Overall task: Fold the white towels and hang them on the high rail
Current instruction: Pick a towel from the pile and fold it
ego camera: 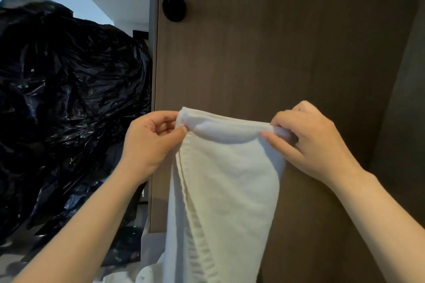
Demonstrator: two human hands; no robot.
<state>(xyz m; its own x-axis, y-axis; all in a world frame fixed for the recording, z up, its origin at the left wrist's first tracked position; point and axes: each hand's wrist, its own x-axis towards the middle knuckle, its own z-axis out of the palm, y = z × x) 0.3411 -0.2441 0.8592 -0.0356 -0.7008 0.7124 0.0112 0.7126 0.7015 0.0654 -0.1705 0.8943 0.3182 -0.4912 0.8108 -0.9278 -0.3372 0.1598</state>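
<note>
- Bottom edge, nearest: loose white cloth lies bunched below the forearms. It may be more towels, but I can't tell.
- White towel hangs in the air between the two hands, in front of the wood panel. It is folded lengthwise into a narrow band with several layers showing down its left edge, and its tail runs out of view at the bottom.
- Left hand: thumb and fingers are curled in and pinch the towel's top left corner.
- Right hand: fingers are closed on the top right corner, with the fold bunched under them.
- The top edge sags a little between the two pinches.
- Further up the panel: black rail fitting, a round mount with a bar rising out of frame. The towel's top edge is well below it — nothing is hung yet.
- Left and behind: large black plastic bag, crumpled and standing beside the panel's edge.
- Risks, as I judge them:
  - The layers are held only at the corners, so a loosened pinch on the lift could let the inner layers slide and the fold fall open.
  - The long tail could catch on the cloth below and pull the band askew.
  - The bar is mostly out of view — reaching for it half-blind could drape the towel unevenly, and the heavier side could then drag it off.
</note>
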